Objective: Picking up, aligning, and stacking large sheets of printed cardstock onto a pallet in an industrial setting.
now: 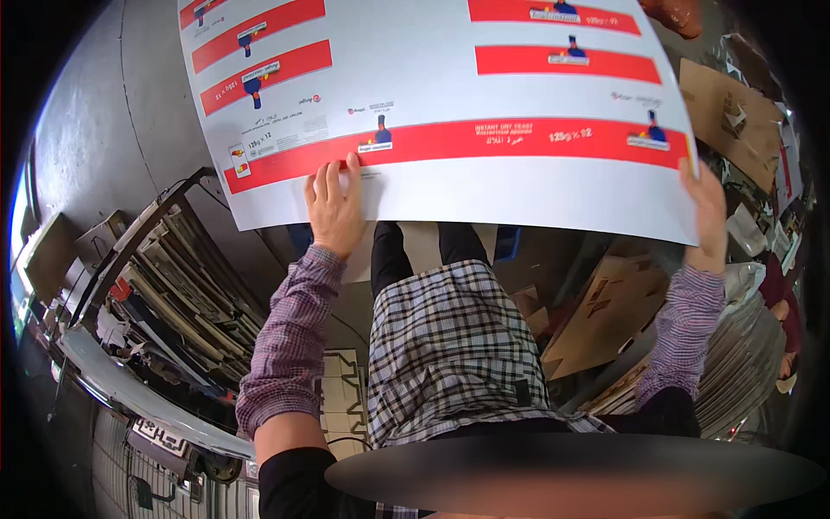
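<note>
Left hand (335, 212) spread on the printed sheet (424, 192)

Its fingers lie slightly apart over the near margin; whether the right hand (708, 208) pinches the side edge, I cannot tell. The sheet stretches beyond the checked apron (456, 346). Printing looks done, no fold shows; what remains cannot be seen.

Both hands (335, 210) (709, 208) on red-and-white printed sheet (432, 112), right at edge.
</note>
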